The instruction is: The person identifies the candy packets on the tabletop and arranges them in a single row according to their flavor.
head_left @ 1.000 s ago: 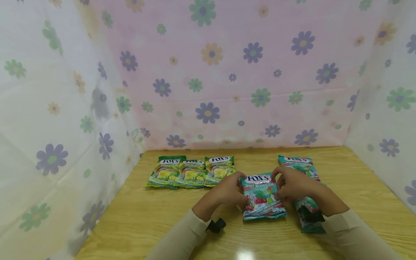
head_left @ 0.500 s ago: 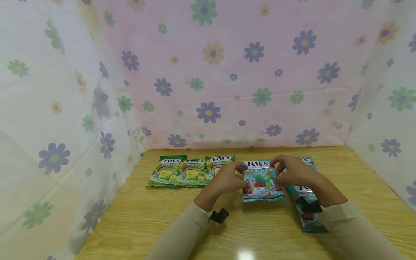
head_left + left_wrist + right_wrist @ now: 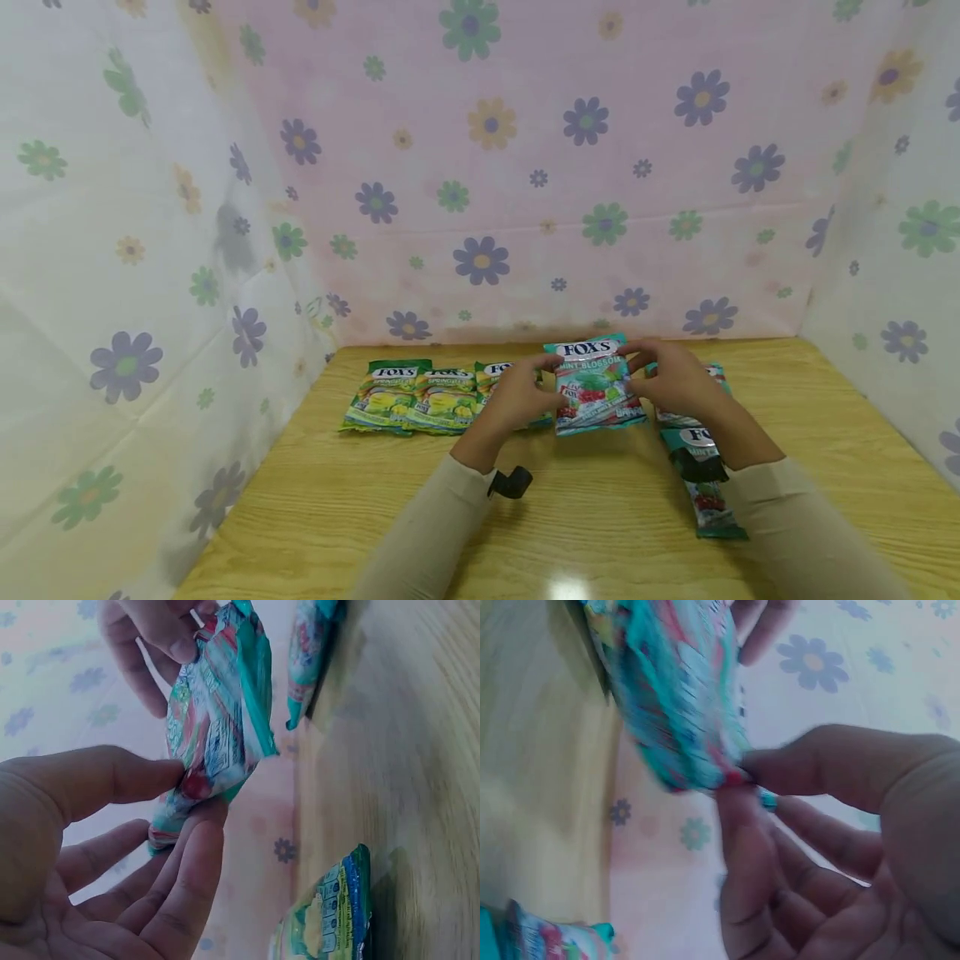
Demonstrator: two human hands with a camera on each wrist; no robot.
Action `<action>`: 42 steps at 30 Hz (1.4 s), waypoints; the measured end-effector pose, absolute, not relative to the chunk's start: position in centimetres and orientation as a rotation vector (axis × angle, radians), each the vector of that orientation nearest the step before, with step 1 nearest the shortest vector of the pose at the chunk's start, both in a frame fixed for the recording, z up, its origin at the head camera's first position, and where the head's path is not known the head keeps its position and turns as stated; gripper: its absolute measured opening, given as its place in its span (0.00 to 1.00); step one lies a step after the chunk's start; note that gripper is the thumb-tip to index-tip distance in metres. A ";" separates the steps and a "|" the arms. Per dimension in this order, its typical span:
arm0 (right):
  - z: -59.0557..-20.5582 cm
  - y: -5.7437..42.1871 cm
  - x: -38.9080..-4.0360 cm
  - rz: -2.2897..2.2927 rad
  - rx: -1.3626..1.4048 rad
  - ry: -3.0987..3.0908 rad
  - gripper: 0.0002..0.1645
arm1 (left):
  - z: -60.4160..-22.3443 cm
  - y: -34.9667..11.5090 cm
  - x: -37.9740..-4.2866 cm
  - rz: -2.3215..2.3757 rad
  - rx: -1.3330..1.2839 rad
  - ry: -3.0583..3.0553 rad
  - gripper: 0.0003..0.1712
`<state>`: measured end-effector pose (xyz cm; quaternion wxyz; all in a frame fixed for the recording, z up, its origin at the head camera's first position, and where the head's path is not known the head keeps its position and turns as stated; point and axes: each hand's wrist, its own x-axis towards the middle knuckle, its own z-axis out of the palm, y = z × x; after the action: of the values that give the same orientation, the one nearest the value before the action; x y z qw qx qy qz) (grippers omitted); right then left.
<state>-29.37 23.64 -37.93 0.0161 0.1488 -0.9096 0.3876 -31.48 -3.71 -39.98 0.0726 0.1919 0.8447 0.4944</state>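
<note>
A teal Fox's Mint Blossom candy bag (image 3: 596, 387) is held up off the table, its printed front facing me. My left hand (image 3: 516, 398) pinches its left edge between thumb and fingers, as the left wrist view shows with the thumb on the bag (image 3: 214, 712). On the opposite edge my right hand (image 3: 675, 382) pinches the bag the same way; the bag looks blurred in the right wrist view. Behind my left hand lies a yellow-green Fox's candy bag (image 3: 491, 379), partly covered. Two more teal candy bags lie by my right forearm, the nearer one (image 3: 708, 496) partly hidden.
Two other yellow-green candy bags, a left one (image 3: 386, 396) and a middle one (image 3: 442, 400), lie side by side at the back left of the wooden table (image 3: 337, 517). A flowered cloth (image 3: 480, 192) stands behind the table and along both sides.
Both hands have lifted the teal candy bag and carried it away from me, toward the back of the table. The bags lying on the table stay where they were.
</note>
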 end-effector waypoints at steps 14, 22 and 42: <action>-40.8 22.6 -30.6 1.219 0.351 -2.672 0.32 | -42.0 -3.5 -33.0 1.711 0.503 2.566 0.31; -42.6 22.5 -31.1 1.257 0.329 -2.735 0.31 | -43.8 -3.4 -33.7 1.653 0.476 2.589 0.30; -44.3 22.0 -31.4 1.229 0.348 -2.913 0.34 | -45.1 -3.3 -33.8 1.521 0.422 2.651 0.24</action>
<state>-31.36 21.97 -44.28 -0.0196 0.1094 -0.9157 0.3863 -33.78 -3.27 -45.05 0.0283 0.1368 0.8589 0.4927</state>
